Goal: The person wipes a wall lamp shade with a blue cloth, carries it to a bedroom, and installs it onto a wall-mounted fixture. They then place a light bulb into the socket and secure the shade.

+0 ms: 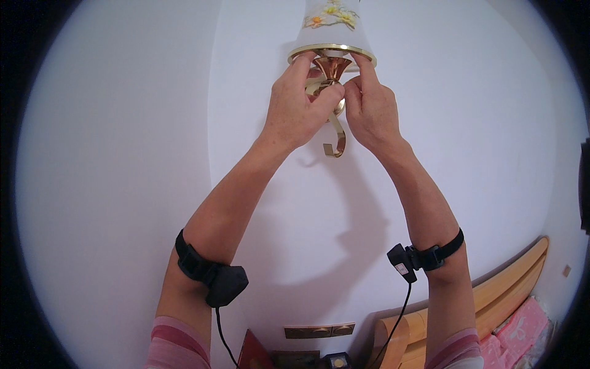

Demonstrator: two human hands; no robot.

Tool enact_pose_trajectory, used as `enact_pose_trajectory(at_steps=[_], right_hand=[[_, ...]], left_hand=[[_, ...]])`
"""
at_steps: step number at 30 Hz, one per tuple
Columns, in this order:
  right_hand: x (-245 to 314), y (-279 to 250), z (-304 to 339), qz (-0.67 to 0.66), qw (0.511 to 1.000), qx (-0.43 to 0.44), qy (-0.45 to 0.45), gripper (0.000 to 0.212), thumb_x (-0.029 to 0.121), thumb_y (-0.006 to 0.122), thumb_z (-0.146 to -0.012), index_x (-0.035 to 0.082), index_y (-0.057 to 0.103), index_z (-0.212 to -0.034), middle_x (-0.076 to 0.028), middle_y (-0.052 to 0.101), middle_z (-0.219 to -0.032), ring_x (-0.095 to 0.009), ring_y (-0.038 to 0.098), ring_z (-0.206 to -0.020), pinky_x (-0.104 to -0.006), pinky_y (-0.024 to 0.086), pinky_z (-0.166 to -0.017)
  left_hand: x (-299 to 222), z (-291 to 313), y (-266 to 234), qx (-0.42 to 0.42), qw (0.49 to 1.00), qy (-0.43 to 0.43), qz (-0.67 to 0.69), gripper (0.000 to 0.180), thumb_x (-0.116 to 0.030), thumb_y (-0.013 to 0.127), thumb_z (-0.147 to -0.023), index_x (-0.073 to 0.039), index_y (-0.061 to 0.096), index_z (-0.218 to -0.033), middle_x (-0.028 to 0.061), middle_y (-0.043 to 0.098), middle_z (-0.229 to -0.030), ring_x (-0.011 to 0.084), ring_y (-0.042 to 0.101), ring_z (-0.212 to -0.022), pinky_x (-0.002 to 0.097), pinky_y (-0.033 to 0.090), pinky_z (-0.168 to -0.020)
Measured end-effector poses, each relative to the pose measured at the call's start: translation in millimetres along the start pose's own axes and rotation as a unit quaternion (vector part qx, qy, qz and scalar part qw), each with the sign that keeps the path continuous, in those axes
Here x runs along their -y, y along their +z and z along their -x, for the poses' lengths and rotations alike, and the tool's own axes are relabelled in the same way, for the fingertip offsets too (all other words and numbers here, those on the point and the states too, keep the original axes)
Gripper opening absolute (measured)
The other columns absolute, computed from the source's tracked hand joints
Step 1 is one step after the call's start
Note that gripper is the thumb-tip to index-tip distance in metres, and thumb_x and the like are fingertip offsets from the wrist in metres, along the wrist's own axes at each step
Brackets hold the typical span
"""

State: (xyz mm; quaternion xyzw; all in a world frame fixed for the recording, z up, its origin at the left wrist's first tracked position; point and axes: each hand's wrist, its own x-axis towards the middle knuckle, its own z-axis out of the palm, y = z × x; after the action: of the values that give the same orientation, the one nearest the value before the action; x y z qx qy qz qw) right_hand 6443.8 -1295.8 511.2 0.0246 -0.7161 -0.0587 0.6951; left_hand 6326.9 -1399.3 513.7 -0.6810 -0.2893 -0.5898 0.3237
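Observation:
A wall lamp with a white shade, painted yellow and orange flowers and a gold rim is at the top of the head view. Under the rim sits a copper-coloured cone, above a curled gold bracket arm. My left hand closes around the lamp's neck from the left, its index finger up beneath the rim and its thumb at the stem. From the right, my right hand does likewise, its index finger touching the rim's underside. The other fingertips are partly hidden behind the fitting.
Below on the white wall is a gold switch and socket panel. A wooden headboard stands at lower right with pink bedding. A dark red object lies at the bottom. Cables hang from black straps on both forearms.

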Motion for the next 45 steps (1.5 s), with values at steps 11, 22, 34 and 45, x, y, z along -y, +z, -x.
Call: enact_pose_trajectory(at_steps=[11, 22, 34, 45], right_hand=[[-0.1, -0.7, 0.9, 0.009, 1.000, 0.012, -0.021, 0.048, 0.011, 0.053, -0.096, 0.002, 0.043, -0.142, -0.017, 0.069, -0.077, -0.039, 0.069, -0.071, -0.0507, 0.052, -0.066], [-0.9, 0.7, 1.5, -0.007, 1.000, 0.012, -0.017, 0.051, 0.010, 0.051, -0.097, 0.001, 0.040, -0.145, -0.016, 0.069, -0.076, -0.038, 0.068, -0.071, -0.0495, 0.051, -0.067], [-6.9, 2.3, 4.1, 0.016, 0.999, -0.005, -0.042, 0.052, 0.012, 0.054, -0.095, 0.000, 0.042, -0.144, -0.016, 0.068, -0.072, -0.038, 0.067, -0.068, -0.0509, 0.051, -0.063], [3.8, -3.0, -0.6, 0.009, 0.999, 0.032, 0.007, 0.047, 0.009, 0.049, -0.097, 0.000, 0.045, -0.144, -0.014, 0.068, -0.076, -0.035, 0.067, -0.072, -0.0461, 0.051, -0.070]], left_hand=[[-6.1, 3.8, -1.5, 0.010, 0.999, -0.044, 0.018, 0.067, -0.019, 0.067, -0.086, 0.005, 0.045, -0.145, 0.0170, 0.068, -0.120, 0.0288, 0.070, -0.108, 0.0387, 0.059, -0.086], [-4.5, 4.7, -0.1, 0.036, 0.999, -0.034, 0.013, 0.073, -0.024, 0.068, -0.089, 0.006, 0.040, -0.149, 0.0197, 0.064, -0.128, 0.0283, 0.068, -0.112, 0.0363, 0.058, -0.089], [-6.2, 6.1, -3.4, -0.006, 0.997, -0.073, -0.018, 0.061, -0.021, 0.067, -0.090, 0.009, 0.049, -0.139, 0.0187, 0.069, -0.116, 0.0261, 0.074, -0.097, 0.0369, 0.060, -0.082], [-15.7, 7.2, 3.3, -0.039, 0.998, 0.004, -0.044, 0.049, -0.017, 0.067, -0.088, 0.005, 0.056, -0.131, 0.0178, 0.070, -0.109, 0.0251, 0.074, -0.089, 0.0353, 0.059, -0.078]])
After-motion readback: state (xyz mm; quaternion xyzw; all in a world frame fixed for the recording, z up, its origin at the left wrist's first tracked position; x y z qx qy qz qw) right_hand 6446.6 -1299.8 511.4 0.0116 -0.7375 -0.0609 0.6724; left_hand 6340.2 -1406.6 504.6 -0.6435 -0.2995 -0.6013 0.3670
